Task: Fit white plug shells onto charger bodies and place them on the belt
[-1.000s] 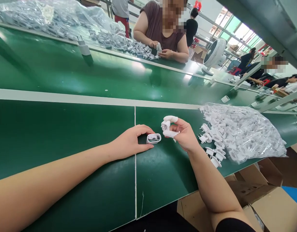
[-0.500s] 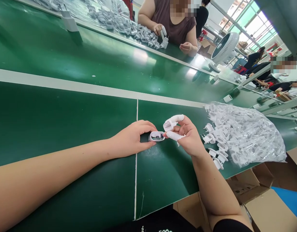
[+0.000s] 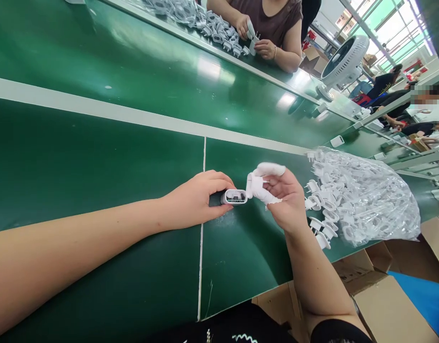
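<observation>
My left hand [image 3: 205, 197] rests on the green bench, thumb and fingers closed around a white charger housing [image 3: 235, 196]. The housing's open oval end faces me and shows parts inside. Just right of it, my right hand [image 3: 280, 190] pinches a white plug cap [image 3: 253, 185] between thumb and index finger, both wrapped in white covers. The cap stands on edge close to the housing's right rim; whether they touch I cannot tell. Its pins point toward my right palm.
Loose plug caps [image 3: 321, 214] and a clear plastic bag [image 3: 376, 200] full of them lie to the right. Cardboard boxes [image 3: 391, 305] stand below the bench edge. Across the bench a person [image 3: 265, 28] handles a white plug near a pile [image 3: 201, 24]; a fan [image 3: 344, 62] stands beyond.
My right hand has turned the plug cap from facing me to edge-on, beside the housing. My left hand keeps its hold. The person opposite has brought both hands together on a plug.
</observation>
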Tool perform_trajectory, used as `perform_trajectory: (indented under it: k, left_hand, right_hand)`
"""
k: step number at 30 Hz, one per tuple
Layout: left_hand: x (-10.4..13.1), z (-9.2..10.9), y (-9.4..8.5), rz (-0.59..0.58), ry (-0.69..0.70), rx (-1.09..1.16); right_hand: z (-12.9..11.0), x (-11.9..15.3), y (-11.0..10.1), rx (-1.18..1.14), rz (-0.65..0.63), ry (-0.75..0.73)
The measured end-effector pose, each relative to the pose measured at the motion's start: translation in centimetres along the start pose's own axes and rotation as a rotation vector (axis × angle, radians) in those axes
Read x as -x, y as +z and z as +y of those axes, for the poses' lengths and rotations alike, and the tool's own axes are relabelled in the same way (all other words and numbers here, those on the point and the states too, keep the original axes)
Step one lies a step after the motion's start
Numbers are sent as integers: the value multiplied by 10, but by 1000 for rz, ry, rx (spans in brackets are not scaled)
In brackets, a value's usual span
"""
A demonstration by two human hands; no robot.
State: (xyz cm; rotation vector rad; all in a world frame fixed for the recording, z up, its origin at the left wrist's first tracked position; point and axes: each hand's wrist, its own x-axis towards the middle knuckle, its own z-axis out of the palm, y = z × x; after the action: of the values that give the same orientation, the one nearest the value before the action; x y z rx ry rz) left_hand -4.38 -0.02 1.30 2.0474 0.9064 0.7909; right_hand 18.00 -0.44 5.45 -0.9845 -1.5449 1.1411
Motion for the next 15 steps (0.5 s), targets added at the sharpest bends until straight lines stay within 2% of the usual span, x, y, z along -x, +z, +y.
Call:
perform_trajectory:
  k: [3, 5, 10, 12, 15]
  left_hand:
    - [0, -2, 1, 9, -5, 6]
    - [0, -4, 2, 12, -8, 9]
    - [-1, -5, 3, 41, 16, 14]
    - [-1, -5, 3, 44, 19, 18]
    - [-1, -5, 3, 50, 23, 22]
  right_hand:
    - [-9, 6, 2, 148, 88, -91]
    - [-15, 10, 3, 343, 82, -198]
    - [-15, 13, 8, 808, -162, -473]
    - [-11, 12, 11, 852, -195, -488]
    - [-9, 10, 14, 789, -143, -511]
